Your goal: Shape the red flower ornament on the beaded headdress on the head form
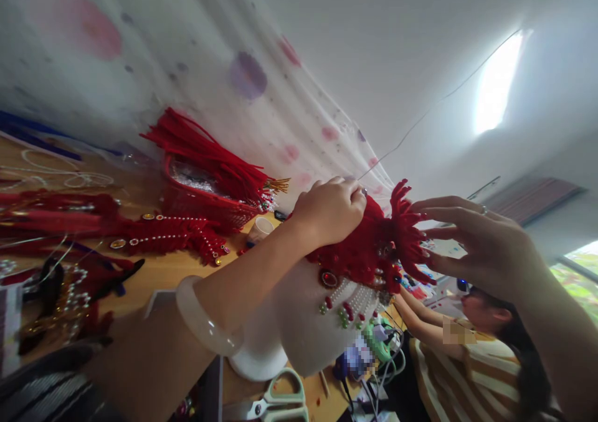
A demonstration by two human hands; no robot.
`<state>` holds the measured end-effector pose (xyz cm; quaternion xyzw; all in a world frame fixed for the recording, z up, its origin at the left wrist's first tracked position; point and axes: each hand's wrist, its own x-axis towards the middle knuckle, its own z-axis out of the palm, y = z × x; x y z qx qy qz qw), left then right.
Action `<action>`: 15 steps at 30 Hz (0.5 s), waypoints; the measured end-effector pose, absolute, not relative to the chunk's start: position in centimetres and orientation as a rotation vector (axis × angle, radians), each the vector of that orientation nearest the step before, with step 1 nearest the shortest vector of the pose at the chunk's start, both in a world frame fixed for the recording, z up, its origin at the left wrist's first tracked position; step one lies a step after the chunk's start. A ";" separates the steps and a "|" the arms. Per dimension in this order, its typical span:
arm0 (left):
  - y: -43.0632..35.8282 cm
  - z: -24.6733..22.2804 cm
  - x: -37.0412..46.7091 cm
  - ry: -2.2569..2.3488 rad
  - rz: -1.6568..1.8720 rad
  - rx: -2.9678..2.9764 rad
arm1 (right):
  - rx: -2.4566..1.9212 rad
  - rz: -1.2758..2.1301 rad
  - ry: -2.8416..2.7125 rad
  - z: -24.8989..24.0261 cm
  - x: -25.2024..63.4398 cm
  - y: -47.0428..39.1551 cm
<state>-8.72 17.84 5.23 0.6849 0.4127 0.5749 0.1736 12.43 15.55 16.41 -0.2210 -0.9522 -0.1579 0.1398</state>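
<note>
A red fuzzy headdress (343, 250) with jewels and hanging pearl strands sits on a white mannequin head (306, 322). My left hand (331, 210), with a pale bangle on its wrist, is closed over the headdress's upper side; some of its fingertips are hidden behind it. On the headdress's right side a red flower (404, 235) spreads its long fuzzy petals. My right hand (481, 241) is beside that flower, fingers spread, with the fingertips at the petal ends. Whether they pinch a petal I cannot make out.
A red basket (205, 207) holds a bundle of red stems (210, 154). Beaded red ornaments (172, 235) lie on the wooden table at left. Scissors (275, 400) lie below the mannequin's white base (259, 359). Cables (390, 366) and a seated co-worker (467, 372) are at lower right.
</note>
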 end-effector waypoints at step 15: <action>17.5 5.1 -8.8 1.157 1.644 1.938 | -0.456 -0.935 -2.775 16.8 11.7 14.6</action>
